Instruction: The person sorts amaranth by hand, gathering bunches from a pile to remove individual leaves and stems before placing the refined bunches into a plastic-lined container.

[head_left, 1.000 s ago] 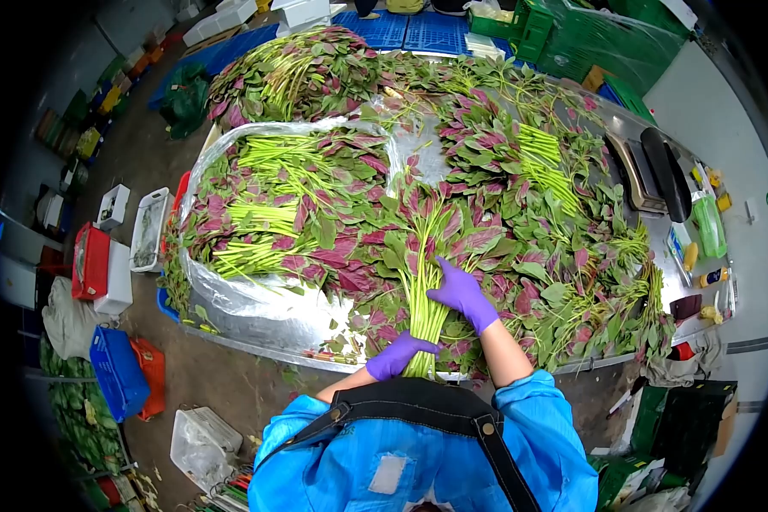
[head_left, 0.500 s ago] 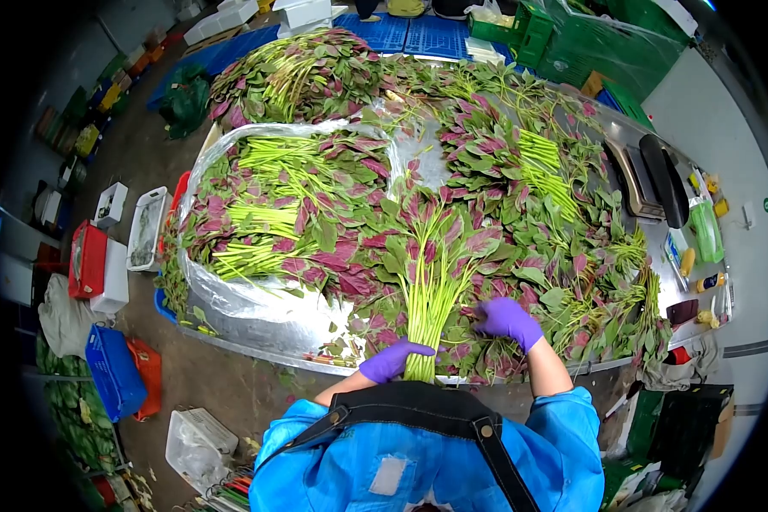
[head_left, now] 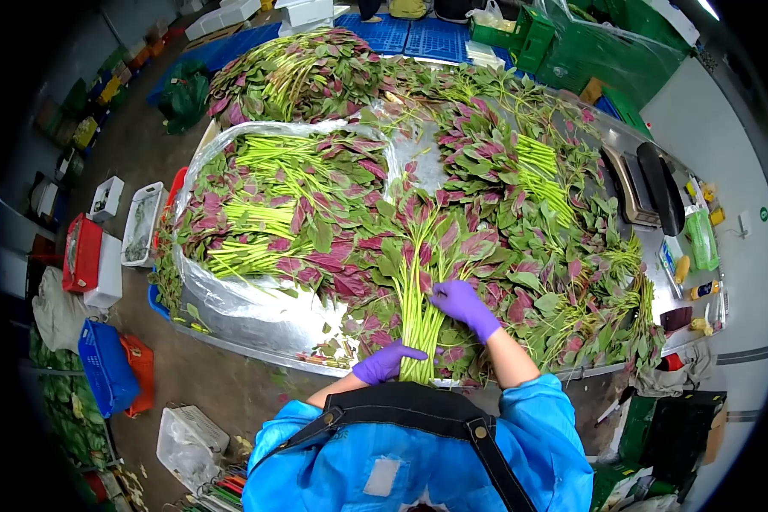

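A bunch of red-and-green leafy amaranth [head_left: 419, 328] stands at the near table edge, stem ends toward me and leaves spread away. My left hand [head_left: 387, 362], in a purple glove, is closed around the lower stems from the left, its thumb lying across them. Higher up on the right side, my purple-gloved right hand [head_left: 461, 304] has its fingers curled in against the amaranth stems, just below the leaves. Loose amaranth [head_left: 546, 299] lies to the right of this hand. Left of the bunch, more amaranth bundles [head_left: 256, 218] rest on a clear plastic sheet [head_left: 230, 288].
A large amaranth pile [head_left: 303, 77] covers the far left of the metal table [head_left: 256, 337]. On the right side are a scale [head_left: 636, 183], a green packet [head_left: 702, 239] and small bottles. Blue [head_left: 108, 365] and red crates stand on the floor at left.
My right hand has moved left from the loose amaranth to the bunch, its fingers now at the stems. My left hand keeps its hold low on the bunch.
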Motion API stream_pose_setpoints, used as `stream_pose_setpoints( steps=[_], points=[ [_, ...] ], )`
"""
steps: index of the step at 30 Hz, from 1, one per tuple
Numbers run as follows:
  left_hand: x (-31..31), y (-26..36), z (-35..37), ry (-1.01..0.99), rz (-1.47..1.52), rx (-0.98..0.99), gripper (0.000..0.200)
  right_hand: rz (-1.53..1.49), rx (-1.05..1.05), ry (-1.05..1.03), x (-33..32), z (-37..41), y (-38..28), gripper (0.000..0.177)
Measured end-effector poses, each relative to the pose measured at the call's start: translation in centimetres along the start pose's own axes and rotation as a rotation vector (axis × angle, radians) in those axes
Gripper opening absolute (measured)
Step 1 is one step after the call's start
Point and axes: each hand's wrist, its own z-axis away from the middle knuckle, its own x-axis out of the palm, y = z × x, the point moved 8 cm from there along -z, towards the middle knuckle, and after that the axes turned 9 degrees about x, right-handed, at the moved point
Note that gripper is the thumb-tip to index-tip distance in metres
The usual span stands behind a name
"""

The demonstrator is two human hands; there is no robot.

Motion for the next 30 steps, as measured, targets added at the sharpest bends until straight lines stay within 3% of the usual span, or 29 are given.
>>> stream_pose_setpoints(
  steps=[2, 4, 8, 10, 13, 15, 17, 19, 21, 22, 23, 24, 26, 28, 29, 30],
  points=[
    [0.2, 0.1, 0.1, -0.001, 0.026, -0.014, 0.051, -0.426, -0.01, -0.383, 1.7, 3.3, 0.6, 0.024],
    [0.5, 0.3, 0.3, 0.025, 0.027, -0.021, 0.051, -0.249, -0.029, -0.678, 2.3, 6.7, 1.3, 0.022],
    [0.4, 0.2, 0.0, -0.027, 0.034, -0.001, 0.051, -0.244, 0.143, -0.663, -0.4, 8.5, 4.7, 0.016],
    [-0.1, -0.1, -0.2, -0.003, 0.023, -0.004, 0.052, 0.673, 0.153, -0.339, -2.6, 6.5, 6.6, 0.019],
    [-0.2, -0.2, -0.4, 0.025, 0.001, 0.013, 0.052, 0.479, 0.042, -0.199, -2.3, 5.0, 3.3, 0.022],
    [-0.2, -0.2, -0.3, 0.033, -0.008, 0.035, 0.051, 0.565, 0.099, -0.248, -1.9, 5.0, 1.3, 0.023],
    [-0.6, -0.3, -0.3, 0.055, -0.039, 0.032, 0.048, 0.336, -0.174, -0.229, -1.4, 5.5, -2.6, 0.02],
    [-1.1, -0.8, -0.4, 0.059, -0.068, 0.028, 0.042, -0.009, -0.516, 0.019, -2.1, 7.6, -6.3, 0.017],
    [-2.3, -1.8, -1.1, 0.08, 0.044, 0.041, 0.044, -0.082, -0.67, -0.041, -0.5, 9.5, -7.6, 0.016],
    [-7.6, -4.1, -2.5, 0.146, -0.123, 0.098, 0.038, -0.15, -0.682, -0.148, 1.5, 10.3, -6.9, 0.015],
    [-6.3, -3.2, -2.1, 0.144, -0.122, 0.1, 0.038, -0.217, -0.694, -0.256, 2.9, 10.8, -6.4, 0.014],
    [-3.0, -1.8, -1.1, 0.085, -0.014, 0.05, 0.038, -0.213, -0.695, -0.258, 2.2, 11.1, -6.5, 0.014],
    [0.3, -0.6, 0.4, 0.032, 0.044, -0.083, 0.04, -0.323, -0.521, -0.552, 1.3, 12.3, -6.0, 0.014],
    [-0.1, -0.5, 0.3, 0.058, 0.034, -0.047, 0.04, -0.33, -0.292, -0.57, -1.4, 11.6, -3.2, 0.017],
    [-0.4, -0.4, 0.1, 0.082, 0.024, -0.01, 0.041, -0.517, -0.332, -0.497, -2.5, 10.7, -1.4, 0.019],
    [-0.2, -0.4, -0.1, 0.026, 0.034, -0.009, 0.044, -0.035, -0.055, -0.35, -3.2, 9.1, 2.0, 0.025]
  ],
)
